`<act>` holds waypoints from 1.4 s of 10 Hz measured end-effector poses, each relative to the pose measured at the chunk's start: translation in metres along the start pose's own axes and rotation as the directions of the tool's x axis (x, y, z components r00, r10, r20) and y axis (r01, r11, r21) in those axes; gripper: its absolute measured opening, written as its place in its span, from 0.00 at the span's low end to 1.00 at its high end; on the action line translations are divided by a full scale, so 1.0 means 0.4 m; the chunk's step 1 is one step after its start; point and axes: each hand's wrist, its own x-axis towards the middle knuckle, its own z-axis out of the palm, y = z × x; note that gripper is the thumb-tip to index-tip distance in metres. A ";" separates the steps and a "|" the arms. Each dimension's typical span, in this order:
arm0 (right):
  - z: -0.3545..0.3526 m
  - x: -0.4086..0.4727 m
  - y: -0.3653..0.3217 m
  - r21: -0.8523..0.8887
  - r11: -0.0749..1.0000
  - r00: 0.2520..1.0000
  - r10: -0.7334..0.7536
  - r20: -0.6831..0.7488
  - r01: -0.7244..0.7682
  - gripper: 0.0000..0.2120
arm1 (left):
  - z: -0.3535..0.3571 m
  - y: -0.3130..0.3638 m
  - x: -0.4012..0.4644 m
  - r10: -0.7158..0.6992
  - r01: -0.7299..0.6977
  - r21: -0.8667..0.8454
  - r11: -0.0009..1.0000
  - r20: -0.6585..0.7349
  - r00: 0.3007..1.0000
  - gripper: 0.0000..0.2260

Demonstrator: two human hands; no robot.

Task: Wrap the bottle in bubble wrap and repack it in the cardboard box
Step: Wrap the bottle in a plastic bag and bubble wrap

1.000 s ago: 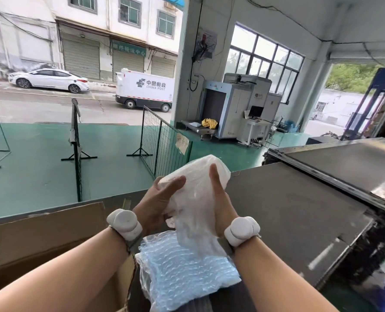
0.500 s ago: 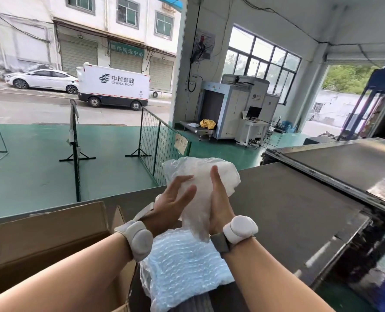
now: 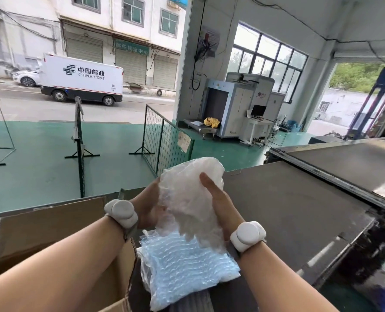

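The bottle cannot be seen; it is likely hidden inside the bubble wrap [image 3: 190,199], a white bundle held up in the middle of the frame. The bundle is gripped from the left by the left hand [image 3: 147,207], whose fingers are hidden behind it. It is pressed from the right by the right hand [image 3: 220,199], with the thumb laid straight on it. More bubble wrap sheets [image 3: 184,269] are stacked just below. The cardboard box [image 3: 58,228] is seen open at the lower left. The wrapping step seems to be in hand. Next, the loose wrap probably needs to be pulled tight, and then the bundle should be lowered into the box.
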 end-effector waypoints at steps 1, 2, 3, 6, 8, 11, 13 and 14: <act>-0.010 0.008 0.009 -0.107 0.993 0.997 -0.056 -0.058 0.050 0.27 | 0.004 -0.066 0.027 -0.024 0.026 -0.139 0.990 0.022 0.999 0.25; -0.027 0.027 0.010 -0.175 0.981 0.982 -0.110 -0.152 0.083 0.24 | -0.028 -0.100 0.063 0.038 -0.044 -0.133 0.990 -0.051 0.998 0.18; -0.056 0.054 0.034 -0.170 0.984 0.975 -0.093 -0.202 0.059 0.24 | -0.022 -0.096 0.056 0.009 -0.007 -0.039 0.999 0.040 0.999 0.13; -0.126 0.153 0.178 -0.221 0.973 0.966 0.006 -0.260 -0.065 0.27 | 0.065 -0.188 0.103 -0.029 0.030 0.001 1.000 -0.291 0.956 0.16; -0.117 0.169 0.252 -0.252 0.963 0.986 0.052 -0.156 -0.091 0.27 | 0.039 -0.256 0.113 -0.146 0.126 -0.073 0.989 -0.455 0.878 0.31; -0.034 0.202 0.336 -0.180 0.877 0.892 0.451 -0.014 -0.446 0.13 | -0.037 -0.387 0.127 0.067 0.135 0.251 0.959 -0.659 0.749 0.26; 0.013 0.184 0.413 -0.185 0.787 0.786 0.610 0.096 -0.588 0.17 | -0.014 -0.423 0.087 0.002 0.408 0.264 0.874 -0.842 0.540 0.23; 0.034 0.190 0.481 -0.169 0.762 0.761 0.643 0.085 -0.625 0.24 | -0.041 -0.430 0.061 -0.074 0.440 0.134 0.888 -0.903 0.423 0.21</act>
